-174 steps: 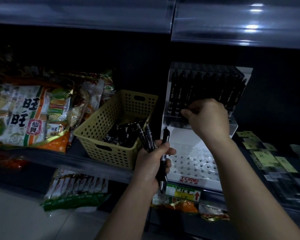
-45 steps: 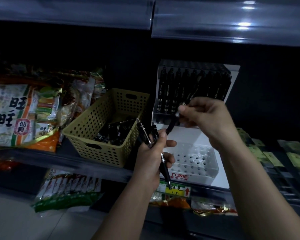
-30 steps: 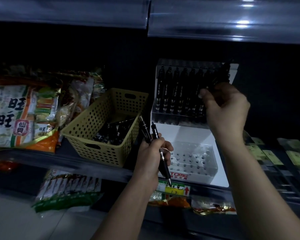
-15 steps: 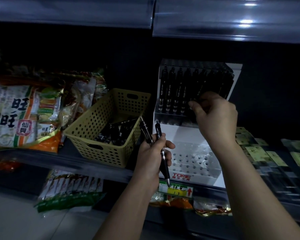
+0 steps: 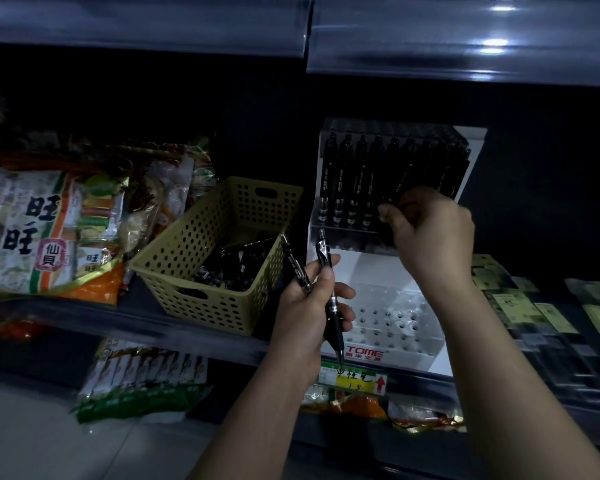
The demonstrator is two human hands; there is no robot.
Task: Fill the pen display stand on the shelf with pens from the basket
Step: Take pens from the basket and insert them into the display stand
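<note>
Push black pen (image 5: 403, 176) pinched in right hand (image 5: 430, 233) straight down into pen display stand's (image 5: 378, 268) back row; grip spare pens (image 5: 324, 252) tight in left hand (image 5: 305, 313).

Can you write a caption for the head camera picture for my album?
Right hand fits a black pen into the display stand; left hand holds two spare pens beside the yellow basket.

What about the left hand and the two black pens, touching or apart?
Touching. The head view shows the left hand curled round both pens.
</note>
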